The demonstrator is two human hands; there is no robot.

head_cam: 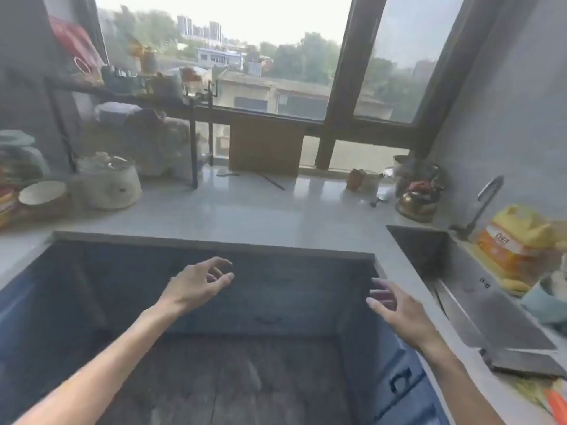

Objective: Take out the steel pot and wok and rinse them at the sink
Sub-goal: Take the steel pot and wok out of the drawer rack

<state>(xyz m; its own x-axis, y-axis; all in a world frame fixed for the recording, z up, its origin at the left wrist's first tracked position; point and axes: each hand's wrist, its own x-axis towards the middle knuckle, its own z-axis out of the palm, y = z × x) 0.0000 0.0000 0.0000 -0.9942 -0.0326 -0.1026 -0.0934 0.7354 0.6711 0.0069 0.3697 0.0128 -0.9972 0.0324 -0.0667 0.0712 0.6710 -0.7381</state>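
Observation:
Both my arms reach forward over the dark floor in front of the blue cabinet fronts (276,289). My left hand (199,283) hangs in the air with loosely curled fingers and holds nothing. My right hand (395,305) is spread, its fingers near the corner of the pale countertop (245,210), holding nothing. The steel sink (466,289) is set in the counter on the right, with a curved tap (484,204) behind it. No steel pot or wok is visible; the frame is blurred.
A white rice cooker (107,185), bowls and a black rack of jars fill the left counter. A brass kettle (418,200) stands by the sink, a yellow bag (518,240) behind it. A cleaver (503,329) lies on the sink's near edge. A wooden board (265,145) leans against the window.

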